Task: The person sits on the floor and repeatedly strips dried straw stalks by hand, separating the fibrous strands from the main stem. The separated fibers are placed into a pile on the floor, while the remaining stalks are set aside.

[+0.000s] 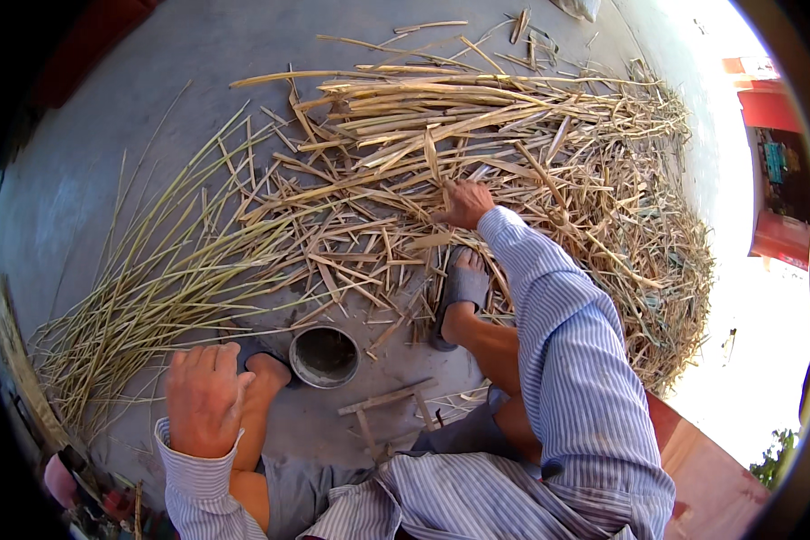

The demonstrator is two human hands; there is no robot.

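Right hand [466, 203]: fingers closed into strip pile [477, 153], grasping flat pale strip; exact piece indistinct. Left hand [203, 396]: fingers loosely together, holding nothing, resting on left knee.
Strips: split cane or bamboo, dry, straw-yellow to tan, flat, varied lengths; heaped ahead on grey concrete floor [108, 135], tangled finer shavings [657, 270] at right.
Long thin greenish strips [144, 279]: fanned at left, well apart from right hand.
Round metal bowl [324, 356]: between feet.
Small wooden frame [389, 407]: just beside bowl.
Grey sandal [464, 286]: on right foot, near pile edge.
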